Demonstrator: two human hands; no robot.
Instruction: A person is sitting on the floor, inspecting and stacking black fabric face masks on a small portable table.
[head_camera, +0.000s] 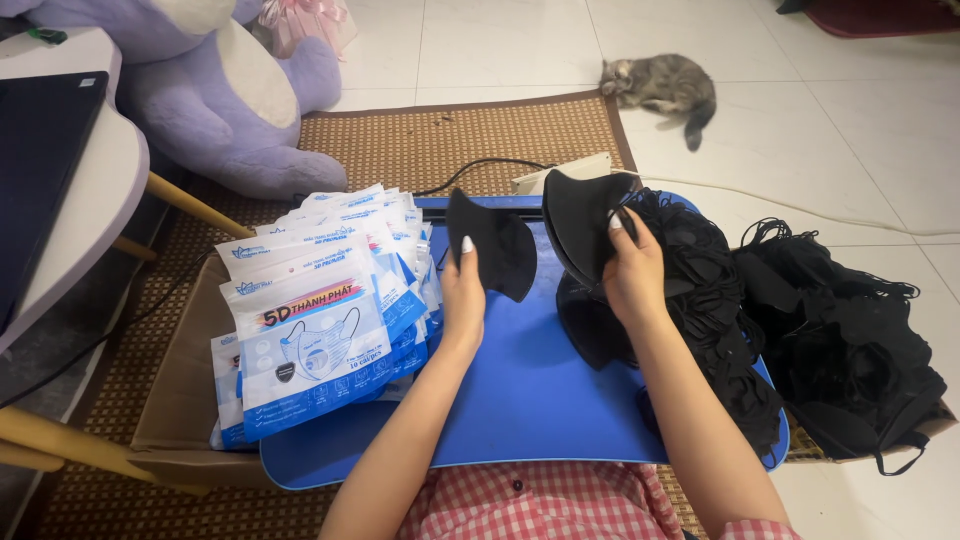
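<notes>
Your left hand (463, 290) pinches one black fabric face mask (492, 243), lifting it upright over the blue plastic lap tray (520, 400). Your right hand (632, 275) is closed around a small stack of black masks (582, 225), held just above the heap of loose black masks (720, 300) on the tray's right. White-and-blue printed mask pouches (320, 320) sit fanned at your left. Grey tabby cat (665, 85) lounges on the tiles beyond.

Stack of flat white-and-blue packets (320, 320) fanned at left, overlapping blue tray (520, 400); dark laptop screen (40, 170) far left.
</notes>
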